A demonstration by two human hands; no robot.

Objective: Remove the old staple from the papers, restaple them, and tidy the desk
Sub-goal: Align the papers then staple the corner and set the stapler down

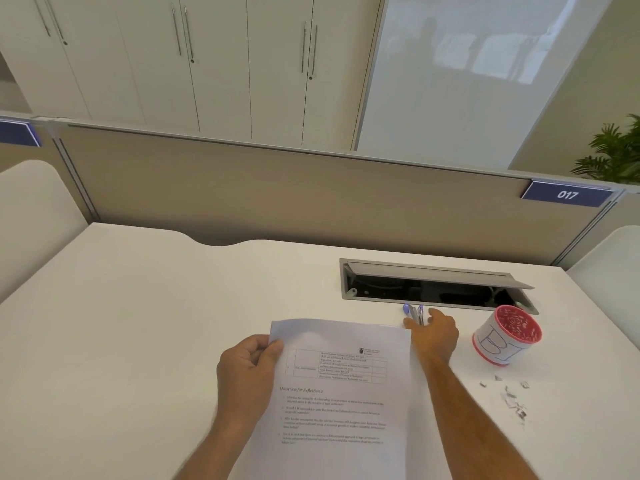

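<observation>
My left hand (pixel 247 367) pinches the upper left corner of the printed papers (pixel 341 393), which are held over the white desk (pixel 138 323). Beyond the papers' top right corner, my right hand (pixel 437 332) is closed around a small bunch of pens (pixel 414 314) with blue and grey ends sticking out toward the back. No stapler or staple remover is in sight. The stapled corner lies under my left thumb, so any staple there is hidden.
A red-rimmed white cup (pixel 506 336) stands to the right of my right hand. Several bent staples and metal scraps (pixel 512 398) lie scattered on the desk at the right. An open cable tray (pixel 436 285) is sunk into the desk behind the pens. A divider panel (pixel 311 195) closes the back.
</observation>
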